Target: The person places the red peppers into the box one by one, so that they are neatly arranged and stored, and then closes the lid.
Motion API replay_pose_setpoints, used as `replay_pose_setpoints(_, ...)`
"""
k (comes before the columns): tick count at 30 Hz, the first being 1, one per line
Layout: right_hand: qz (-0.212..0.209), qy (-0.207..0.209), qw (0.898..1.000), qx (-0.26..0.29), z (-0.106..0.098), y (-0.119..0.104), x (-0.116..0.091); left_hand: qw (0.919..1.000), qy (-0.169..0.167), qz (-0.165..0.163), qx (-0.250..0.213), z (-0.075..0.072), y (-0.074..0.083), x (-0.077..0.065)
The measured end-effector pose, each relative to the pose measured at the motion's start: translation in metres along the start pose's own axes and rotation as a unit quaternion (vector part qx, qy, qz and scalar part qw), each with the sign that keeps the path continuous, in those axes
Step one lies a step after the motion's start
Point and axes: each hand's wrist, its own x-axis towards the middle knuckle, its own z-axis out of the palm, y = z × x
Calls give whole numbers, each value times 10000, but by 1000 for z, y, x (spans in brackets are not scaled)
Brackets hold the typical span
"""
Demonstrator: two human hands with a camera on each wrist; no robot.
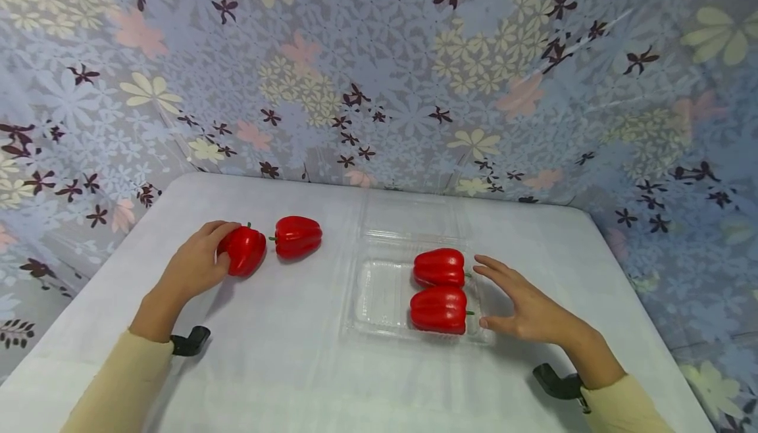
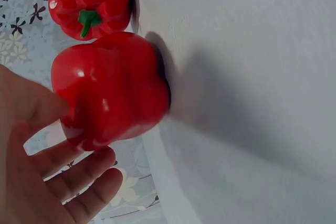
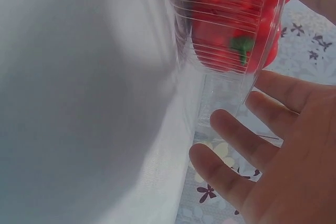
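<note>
My left hand (image 1: 198,258) has its thumb and fingers around a red bell pepper (image 1: 245,252) on the left of the table. In the left wrist view the thumb lies against that pepper's side and some fingers extend past it. Just right of it lies another red bell pepper (image 1: 298,237), its green stem towards the first. Two more peppers, an upper one (image 1: 439,266) and a lower one (image 1: 438,309), lie in the right part of a clear plastic container (image 1: 379,295). My right hand (image 1: 530,305) is at the container's right side, fingers spread and holding nothing.
The container's clear lid (image 1: 411,216) lies folded back behind it. A white cloth (image 1: 284,367) covers the table. Flower-patterned fabric (image 1: 379,91) rises behind the far edge and at the sides. Dark straps with black mounts (image 1: 192,341) are on both wrists.
</note>
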Motion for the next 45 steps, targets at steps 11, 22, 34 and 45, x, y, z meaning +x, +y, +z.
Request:
replay_pose_setpoints(11,-17,-1,10000,18,0,0,1,9993,-138,-261,-216,3,5,1)
replay_pose_setpoints(22,-160,-141,9997,112,2,2,-3,9983,-415,-281,-284,4,11,-1)
replay_pose_setpoints(34,-98,-177,9997,156,1,2,-2,9980,-497,-227,-308,3,13,5)
replay_pose_setpoints(45,-77,-190,9996,218,3,2,-1,9978,-582,-93,-299,6,16,5)
